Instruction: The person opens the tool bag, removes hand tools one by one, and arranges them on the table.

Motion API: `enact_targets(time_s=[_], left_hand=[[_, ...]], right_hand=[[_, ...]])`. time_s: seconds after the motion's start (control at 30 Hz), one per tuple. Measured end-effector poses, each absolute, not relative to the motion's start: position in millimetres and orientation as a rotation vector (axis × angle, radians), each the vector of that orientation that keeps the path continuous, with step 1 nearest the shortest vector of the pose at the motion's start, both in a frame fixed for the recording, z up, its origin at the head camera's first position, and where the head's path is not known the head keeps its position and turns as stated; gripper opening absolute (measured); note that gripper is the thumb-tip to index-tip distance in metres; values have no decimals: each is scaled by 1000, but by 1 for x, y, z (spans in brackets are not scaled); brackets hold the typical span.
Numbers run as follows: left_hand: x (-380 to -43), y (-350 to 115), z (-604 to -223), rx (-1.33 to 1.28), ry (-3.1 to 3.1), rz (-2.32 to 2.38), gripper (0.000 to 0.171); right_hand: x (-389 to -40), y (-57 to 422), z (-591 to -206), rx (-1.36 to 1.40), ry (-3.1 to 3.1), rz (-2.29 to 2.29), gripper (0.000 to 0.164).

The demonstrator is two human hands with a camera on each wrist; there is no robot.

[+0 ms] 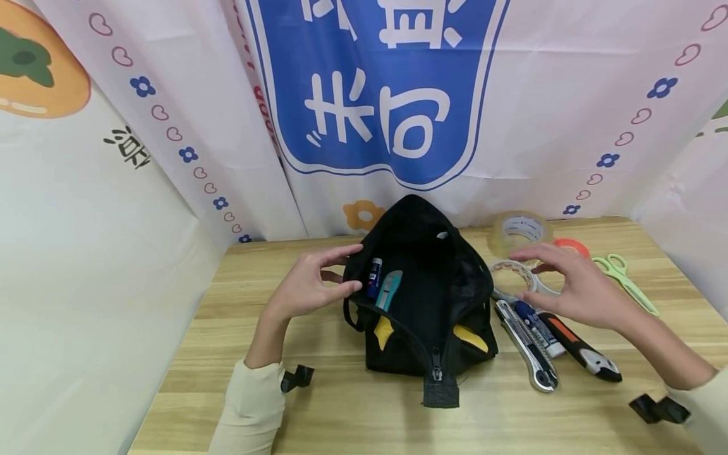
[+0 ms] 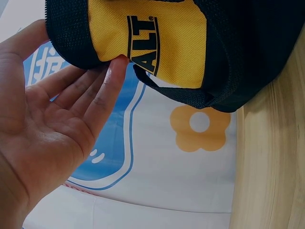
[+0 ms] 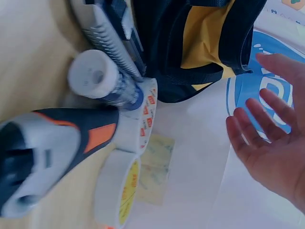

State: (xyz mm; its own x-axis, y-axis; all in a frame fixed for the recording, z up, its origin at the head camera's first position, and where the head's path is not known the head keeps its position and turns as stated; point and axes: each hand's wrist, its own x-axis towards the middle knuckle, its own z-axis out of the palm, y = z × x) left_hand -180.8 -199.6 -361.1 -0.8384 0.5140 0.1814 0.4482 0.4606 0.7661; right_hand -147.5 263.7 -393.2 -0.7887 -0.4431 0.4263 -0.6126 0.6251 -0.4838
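A black zippered tool bag [image 1: 398,354] with yellow panels stands unzipped on the table. My left hand [image 1: 309,281] holds its left rim between thumb and fingers; in the left wrist view the fingertips touch the yellow panel [image 2: 181,43]. Inside the bag lie a blue glue stick [image 1: 374,278] and a teal box cutter [image 1: 389,291]. To the bag's right, my right hand [image 1: 586,284] hovers above white tape rolls [image 1: 503,265], fingers loosely bent. Nothing is in its grasp in the right wrist view. The hand partly covers one tape roll.
Right of the bag lie a silver utility knife [image 1: 526,347], a second glue stick [image 1: 540,332] and a black-and-orange utility knife [image 1: 586,351]. Farther back are a clear packing tape roll [image 1: 500,237], a red tape roll [image 1: 574,244] and green scissors [image 1: 634,291]. Printed cloth [image 1: 540,126] hangs behind the table.
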Motion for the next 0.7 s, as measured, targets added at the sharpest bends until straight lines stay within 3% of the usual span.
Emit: enact_targets(time_s=[0.7], left_hand=[[-183,-198,-363,887,2622,1352,61]], right_hand=[[-184,205,-372,1061,-2470,973,61]])
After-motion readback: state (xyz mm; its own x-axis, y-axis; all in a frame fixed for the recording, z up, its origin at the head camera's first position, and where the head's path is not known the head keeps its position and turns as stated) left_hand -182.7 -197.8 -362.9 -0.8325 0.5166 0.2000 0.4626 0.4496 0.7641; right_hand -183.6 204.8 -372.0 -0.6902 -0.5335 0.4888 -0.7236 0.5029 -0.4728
